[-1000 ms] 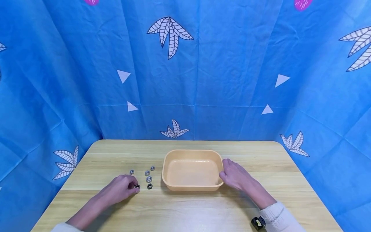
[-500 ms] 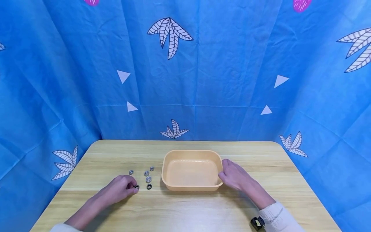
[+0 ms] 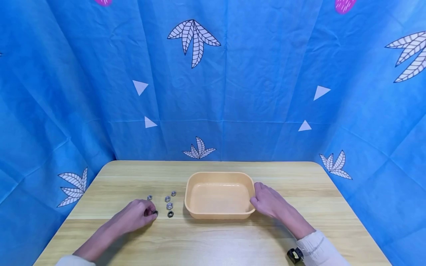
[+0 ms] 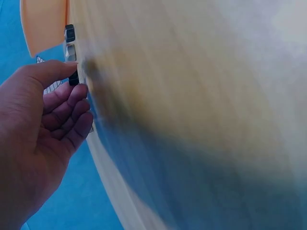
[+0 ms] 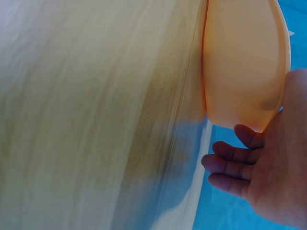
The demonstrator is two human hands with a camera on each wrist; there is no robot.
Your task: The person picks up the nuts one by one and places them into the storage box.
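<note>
Near the left of the table, my left hand pinches a dark hex nut between thumb and forefinger, low over the wood. Just right of it lies a second dark nut. Behind that, in a loose row, are silver nuts of differing sizes, and another silver nut sits beyond my left knuckles. My right hand grips the right rim of a peach plastic bin, thumb at the inside edge. In the right wrist view, the fingers curl outside the bin's end wall.
The bin's floor shows bare in the head view. A light wooden table carries everything, and a blue patterned cloth hangs behind and at both sides. A black device is at the right cuff.
The nut in my left fingers has tipped slightly and shifted a little toward the left. The head view has drifted slightly. My right hand stays on the bin's rim.
</note>
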